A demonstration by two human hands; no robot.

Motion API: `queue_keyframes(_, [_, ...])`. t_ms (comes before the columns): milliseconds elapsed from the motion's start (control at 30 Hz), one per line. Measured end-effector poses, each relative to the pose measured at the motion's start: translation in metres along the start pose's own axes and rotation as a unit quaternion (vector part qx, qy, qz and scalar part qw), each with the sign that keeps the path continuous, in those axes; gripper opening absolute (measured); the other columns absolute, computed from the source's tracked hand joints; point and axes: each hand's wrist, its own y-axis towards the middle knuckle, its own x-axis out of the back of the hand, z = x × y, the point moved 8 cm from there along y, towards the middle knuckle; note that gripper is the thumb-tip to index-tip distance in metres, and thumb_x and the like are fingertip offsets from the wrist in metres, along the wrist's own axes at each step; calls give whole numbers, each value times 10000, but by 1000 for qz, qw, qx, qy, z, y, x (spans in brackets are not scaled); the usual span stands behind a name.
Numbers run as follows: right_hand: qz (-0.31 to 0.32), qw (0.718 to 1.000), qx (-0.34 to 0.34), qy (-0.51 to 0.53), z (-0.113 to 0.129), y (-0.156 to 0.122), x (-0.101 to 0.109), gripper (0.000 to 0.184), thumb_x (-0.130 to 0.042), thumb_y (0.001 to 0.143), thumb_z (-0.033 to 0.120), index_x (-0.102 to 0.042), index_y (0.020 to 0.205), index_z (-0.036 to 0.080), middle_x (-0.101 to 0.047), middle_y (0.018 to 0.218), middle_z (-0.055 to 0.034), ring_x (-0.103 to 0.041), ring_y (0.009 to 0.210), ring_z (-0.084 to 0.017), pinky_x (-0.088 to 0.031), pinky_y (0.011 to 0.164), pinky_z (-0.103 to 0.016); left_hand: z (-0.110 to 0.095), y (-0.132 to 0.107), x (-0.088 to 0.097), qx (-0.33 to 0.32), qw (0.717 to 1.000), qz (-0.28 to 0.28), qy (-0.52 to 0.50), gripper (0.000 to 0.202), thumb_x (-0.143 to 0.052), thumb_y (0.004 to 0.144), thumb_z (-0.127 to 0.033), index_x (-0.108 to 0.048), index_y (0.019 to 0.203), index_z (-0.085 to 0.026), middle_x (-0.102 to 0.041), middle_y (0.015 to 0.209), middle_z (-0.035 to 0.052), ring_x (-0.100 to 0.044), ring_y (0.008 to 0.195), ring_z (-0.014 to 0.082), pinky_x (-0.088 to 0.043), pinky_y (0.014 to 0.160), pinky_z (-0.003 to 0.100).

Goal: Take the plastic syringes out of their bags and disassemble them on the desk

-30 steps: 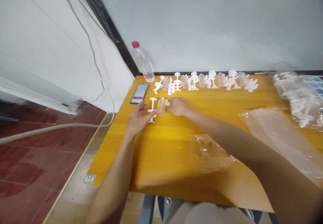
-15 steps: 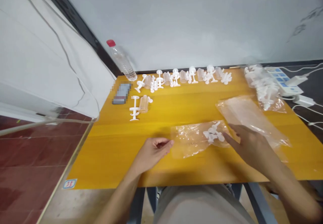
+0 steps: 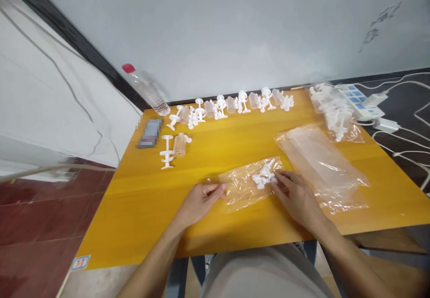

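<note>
A small clear plastic bag (image 3: 240,188) lies on the yellow table (image 3: 215,226) in front of me, with a few white plastic parts (image 3: 264,177) at its right end. My left hand (image 3: 201,202) pinches the bag's left edge. My right hand (image 3: 295,197) lies with fingers stretched out, the fingertips touching the white parts. Further back on the left a white plunger-like piece (image 3: 167,151) and a clear cup (image 3: 180,145) lie side by side.
Several white pieces and clear cups (image 3: 231,103) line the table's far edge. A larger empty clear bag (image 3: 319,159) lies to the right, a bag of white parts (image 3: 336,112) behind it. A phone (image 3: 149,132), a water bottle (image 3: 148,90) and a power strip (image 3: 359,99) are there too.
Both hands left the plunger and cup at the back left and came to the small bag near me. My left hand now pinches its edge, and my right hand reached the white parts.
</note>
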Motion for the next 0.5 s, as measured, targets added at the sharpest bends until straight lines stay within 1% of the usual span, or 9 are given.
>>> queue_keyframes(33, [-1,1000,-2,4,0,0,-2,353,-523,1023,375,-729,1242,190,-692,1244,-139,-672,1072,-287,-585,948,-480,-4,0,2,-9,1000,5,-29,422,-549,970,-541,-823,942,-222,-811,947,19,-736,897,235,-578,850,338])
queue_keyframes(100, [-5,1000,-6,9,0,0,-4,355,-529,1023,380,-723,1256,196,-680,1260,-140,-658,1109,-292,-576,973,-487,-12,0,10,-38,996,-5,-75,360,-612,945,-494,-816,1089,-234,-794,1161,46,-716,1126,265,-554,1001,375])
queue_keyframes(133, [-7,1000,-6,9,0,0,-4,360,-530,1023,383,-717,1268,196,-674,1267,-142,-650,1128,-296,-570,986,-494,-16,0,13,-58,995,-8,-86,338,-639,933,-461,-813,1114,-234,-770,1239,63,-693,1201,271,-534,1051,386])
queue_keyframes(200, [-10,1000,-6,16,0,1,-5,377,-530,1024,388,-703,1298,195,-665,1277,-149,-635,1156,-303,-561,1001,-504,-24,0,15,-102,991,4,-85,276,-647,935,-402,-831,1054,-232,-740,1303,88,-675,1255,269,-527,1075,388])
queue_keyframes(267, [-6,999,-6,31,0,2,-5,380,-512,1033,385,-701,1302,193,-663,1282,-153,-630,1172,-302,-553,1019,-504,-28,0,11,-131,989,31,-55,253,-620,961,-368,-839,1002,-247,-735,1312,87,-684,1248,257,-547,1060,385])
queue_keyframes(367, [-5,998,-27,56,-6,4,-7,379,-449,1060,361,-708,1278,191,-666,1293,-154,-636,1194,-289,-532,1065,-503,-35,2,0,-169,983,65,39,230,-639,965,-364,-824,1082,-296,-693,1384,60,-685,1253,260,-550,1078,419])
queue_keyframes(433, [-12,997,-45,63,-11,5,-8,379,-433,1067,355,-702,1281,196,-667,1298,-151,-641,1194,-282,-531,1068,-501,-43,1,-11,-211,966,110,99,255,-619,986,-359,-796,1167,-335,-609,1486,28,-659,1293,258,-529,1115,428])
queue_keyframes(500, [-16,997,-48,61,-14,6,-10,360,-452,1059,356,-715,1254,206,-673,1271,-147,-649,1165,-279,-547,1040,-492,-52,0,-24,-258,943,159,141,319,-536,1033,-329,-739,1276,-372,-509,1570,-13,-590,1376,240,-487,1163,413])
